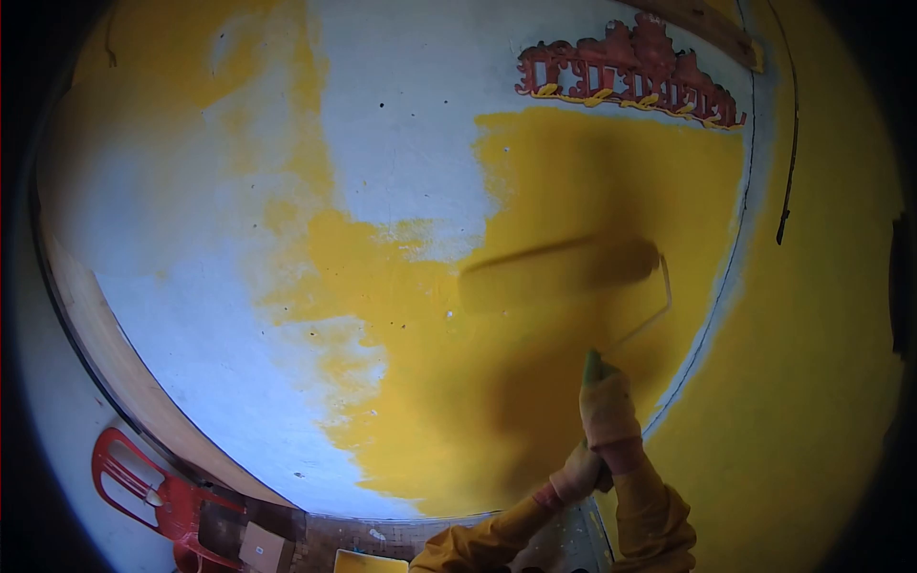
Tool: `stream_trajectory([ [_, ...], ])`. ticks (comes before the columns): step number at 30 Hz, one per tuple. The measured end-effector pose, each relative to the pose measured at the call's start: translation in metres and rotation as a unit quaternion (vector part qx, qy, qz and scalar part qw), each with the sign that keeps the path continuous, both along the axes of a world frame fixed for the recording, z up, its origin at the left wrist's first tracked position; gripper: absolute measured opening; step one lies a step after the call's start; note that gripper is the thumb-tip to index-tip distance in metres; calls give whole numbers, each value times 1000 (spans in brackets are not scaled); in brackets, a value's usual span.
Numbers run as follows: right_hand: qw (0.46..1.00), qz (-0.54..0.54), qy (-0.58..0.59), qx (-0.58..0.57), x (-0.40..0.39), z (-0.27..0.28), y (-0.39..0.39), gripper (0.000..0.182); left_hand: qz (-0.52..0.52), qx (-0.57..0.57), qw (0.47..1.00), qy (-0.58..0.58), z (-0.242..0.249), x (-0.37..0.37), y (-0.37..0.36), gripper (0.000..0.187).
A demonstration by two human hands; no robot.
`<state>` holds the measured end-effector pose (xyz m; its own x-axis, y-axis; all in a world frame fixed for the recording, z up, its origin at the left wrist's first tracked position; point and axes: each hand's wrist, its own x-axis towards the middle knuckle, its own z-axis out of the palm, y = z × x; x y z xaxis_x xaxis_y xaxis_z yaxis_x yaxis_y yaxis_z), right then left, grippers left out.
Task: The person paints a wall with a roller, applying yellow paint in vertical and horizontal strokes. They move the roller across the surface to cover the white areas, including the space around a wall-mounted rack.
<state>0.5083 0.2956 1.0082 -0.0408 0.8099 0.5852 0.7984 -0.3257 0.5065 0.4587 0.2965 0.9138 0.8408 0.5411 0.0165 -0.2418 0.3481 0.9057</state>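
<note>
Both hands are wrapped round the green handle of a paint roller, one above the other. My right hand [608, 406] is higher, just under the green tip [593, 367]. Below it and to the left, my left hand [579, 474] is closed on the lower handle, most of which is hidden. A bent wire frame [668, 298] leads up to the roller [564, 274], which is yellow, slightly blurred and lies nearly level against the yellow-painted part of the wall [430, 382]. Pale unpainted wall [401, 162] shows at the upper middle and left.
A red ornamental piece [630, 72] is on the wall at upper right, beside a crack down the corner. A dark cord [793, 143] hangs farther right. At lower left stand a red plastic chair [177, 506] and a cardboard box [265, 548]; a yellow tray [371, 562] is at the bottom.
</note>
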Motion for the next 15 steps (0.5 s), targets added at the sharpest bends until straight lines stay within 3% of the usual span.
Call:
stream_trajectory([
  [2,995,41,87,40,16,-41,4,42,48,-124,991,12,3,-1,-18,21],
  [3,995,42,86,38,15,-38,3,42,49,-127,991,11,2,-2,-18,21],
  [6,989,55,135,-39,12,1,0,57,-16,-101,995,-3,4,4,-2,21],
  [8,998,1,-15,-59,-1,33,4,36,19,5,1000,25,5,14,14,20],
  [12,999,31,7,-9,13,3,17,36,42,52,998,-14,16,1,5,19],
  [13,979,65,193,-20,19,-12,14,46,33,-17,999,-14,14,-1,-4,17],
  [14,923,96,372,-30,22,-22,12,57,24,-86,996,-13,13,-3,-8,16],
  [15,922,97,372,-32,20,-23,12,57,25,-88,996,-14,15,-5,-9,16],
])
